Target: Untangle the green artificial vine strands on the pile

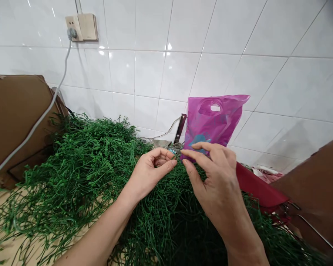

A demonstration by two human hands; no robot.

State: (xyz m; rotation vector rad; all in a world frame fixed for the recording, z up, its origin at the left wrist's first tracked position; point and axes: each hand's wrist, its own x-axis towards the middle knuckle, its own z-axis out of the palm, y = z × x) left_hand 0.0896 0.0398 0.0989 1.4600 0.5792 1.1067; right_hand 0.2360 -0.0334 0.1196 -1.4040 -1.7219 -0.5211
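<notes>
A large heap of thin green plastic plant stems (97,147) with small knobbed tips spreads below and around both hands. My left hand (152,168) hovers over it with fingers curled and thumb and forefinger brought together. What sits between those fingertips, if anything, is too small to make out. Just to the right, my right hand (216,173) has its thumb and fingers apart, and nothing shows between them. Its fingers overlap the lower part of a purple plastic bag (211,122) with a die-cut handle, standing behind against the wall.
On the left stands a cardboard box (16,118), with a grey cable (48,107) running from a wall socket (81,27) across it. A dark handle with rivets (180,127) leans by the bag. A red item (258,186) and a brown panel (316,188) are at right.
</notes>
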